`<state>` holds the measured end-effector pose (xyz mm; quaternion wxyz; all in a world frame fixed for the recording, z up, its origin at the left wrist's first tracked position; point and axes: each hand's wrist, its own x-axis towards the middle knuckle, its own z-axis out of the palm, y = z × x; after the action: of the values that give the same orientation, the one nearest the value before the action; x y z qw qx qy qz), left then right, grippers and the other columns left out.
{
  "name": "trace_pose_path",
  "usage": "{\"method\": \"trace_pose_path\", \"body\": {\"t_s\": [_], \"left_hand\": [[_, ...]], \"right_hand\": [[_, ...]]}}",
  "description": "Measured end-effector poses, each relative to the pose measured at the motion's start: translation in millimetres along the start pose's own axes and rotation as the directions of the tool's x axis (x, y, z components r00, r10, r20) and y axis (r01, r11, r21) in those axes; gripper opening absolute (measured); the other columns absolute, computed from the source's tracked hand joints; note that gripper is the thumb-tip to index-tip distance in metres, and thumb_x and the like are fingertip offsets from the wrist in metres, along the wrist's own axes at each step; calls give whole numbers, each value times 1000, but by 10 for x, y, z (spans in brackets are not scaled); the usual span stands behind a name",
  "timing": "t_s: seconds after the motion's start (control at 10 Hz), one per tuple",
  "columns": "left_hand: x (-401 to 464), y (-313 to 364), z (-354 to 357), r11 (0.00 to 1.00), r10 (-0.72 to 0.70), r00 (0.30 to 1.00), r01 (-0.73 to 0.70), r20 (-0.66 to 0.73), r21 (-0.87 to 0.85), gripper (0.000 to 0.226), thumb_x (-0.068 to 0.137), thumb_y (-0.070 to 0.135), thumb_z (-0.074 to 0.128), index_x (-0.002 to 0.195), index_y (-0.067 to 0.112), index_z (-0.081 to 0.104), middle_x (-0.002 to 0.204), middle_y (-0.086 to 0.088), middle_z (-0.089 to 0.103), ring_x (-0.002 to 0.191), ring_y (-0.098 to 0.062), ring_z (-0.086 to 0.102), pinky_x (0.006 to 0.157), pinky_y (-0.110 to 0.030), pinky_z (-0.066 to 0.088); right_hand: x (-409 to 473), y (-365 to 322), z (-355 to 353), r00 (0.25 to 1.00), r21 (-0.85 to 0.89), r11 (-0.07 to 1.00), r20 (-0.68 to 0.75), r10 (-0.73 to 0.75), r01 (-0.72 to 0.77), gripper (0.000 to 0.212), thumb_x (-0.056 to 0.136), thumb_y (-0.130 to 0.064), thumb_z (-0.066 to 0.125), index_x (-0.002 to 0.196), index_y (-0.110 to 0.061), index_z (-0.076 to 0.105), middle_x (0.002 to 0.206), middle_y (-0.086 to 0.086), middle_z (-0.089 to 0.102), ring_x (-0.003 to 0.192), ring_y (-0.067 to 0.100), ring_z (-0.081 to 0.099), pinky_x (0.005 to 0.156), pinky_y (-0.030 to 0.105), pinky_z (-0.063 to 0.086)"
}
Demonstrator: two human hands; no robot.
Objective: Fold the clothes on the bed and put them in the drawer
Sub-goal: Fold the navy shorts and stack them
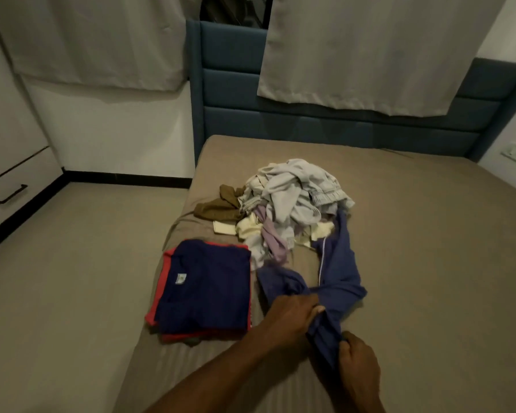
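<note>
Bedroom, dim light: tan bed [414,234] fills centre and right of frame, blue padded headboard [233,93] behind it, grey curtains [370,49] hanging across the top. White drawer [9,192] with a black handle sits at the left edge, shut. Unfolded clothes pile [295,192] is mid-frame on the bed, mostly pale, with a brown piece on its left side. Folded stack [206,290] lies lower left of the pile, navy shirt on top, red underneath. Your left hand [292,318] and right hand [358,362] are both clenched on the blue pants [340,272] at lower centre, bunched fabric between them. The far leg of the pants trails up to the pile.
</note>
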<state>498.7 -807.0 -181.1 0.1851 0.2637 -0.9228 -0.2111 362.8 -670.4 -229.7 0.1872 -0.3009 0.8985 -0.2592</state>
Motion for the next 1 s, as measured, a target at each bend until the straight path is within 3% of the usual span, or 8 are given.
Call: {"method": "trace_pose_path", "body": {"t_s": [0.1,0.2,0.4,0.5,0.7,0.8,0.9,1.0], "left_hand": [[-398,289,197,998,62,997,-63,42,9,64,103,61,15,107,14,57,104,-14,70,88,-37,65,72,-46,48],[-983,600,442,1000,20,995,-21,103,11,63,99,56,13,105,15,60,101,-11,72,86,-32,68,71,-44,50],[-1987,667,670,998,-66,994,67,88,-13,32,95,47,47,72,28,61,57,8,61,43,-9,57,38,-21,37],[-2579,773,749,998,-45,975,55,-219,41,30,101,44,47,80,25,58,70,6,59,54,-14,56,45,-27,41],[-3051,836,684,996,-87,921,69,-380,-60,31,100,46,58,104,17,66,99,-1,64,88,-17,61,74,-28,52],[-3163,828,367,960,-273,824,199,-497,-197,29,99,35,62,120,14,64,123,-4,63,112,-17,57,95,-28,48],[-3261,485,241,770,-626,662,442,-412,-461,31,97,22,61,128,20,57,122,1,62,100,-14,63,85,-33,55],[-3261,246,227,471,-796,587,447,-149,-760,34,97,36,65,126,18,62,105,-1,72,81,-16,73,74,-43,62]], "right_hand": [[14,1173,267,994,-181,980,-87,68,-83,42,101,-27,37,79,-38,72,77,-12,72,69,10,65,63,27,38],[-573,1621,131,940,-601,795,314,134,88,20,100,-39,59,89,-56,62,87,-30,66,79,-3,62,77,21,39],[-1786,819,-608,922,-386,884,369,-115,265,62,67,-53,70,122,-27,59,96,-10,69,81,15,63,64,24,45],[-1993,926,-458,890,-357,843,368,-268,402,71,59,-66,57,117,-25,57,93,-4,70,79,20,65,59,27,37],[-2291,911,-386,914,-261,889,262,-310,376,69,63,-66,65,119,-25,58,86,-4,70,75,19,67,57,28,38],[-2557,830,-243,956,-28,970,177,-232,241,81,66,-69,59,133,-24,58,82,-7,70,71,11,66,63,32,53],[-2749,742,-182,952,-48,963,175,-253,265,73,74,-72,68,132,-30,53,79,-17,65,68,-1,61,58,21,45],[-2817,664,-191,944,-108,941,120,-308,321,69,71,-88,59,115,-35,51,84,-20,61,72,-1,59,60,18,42]]}}
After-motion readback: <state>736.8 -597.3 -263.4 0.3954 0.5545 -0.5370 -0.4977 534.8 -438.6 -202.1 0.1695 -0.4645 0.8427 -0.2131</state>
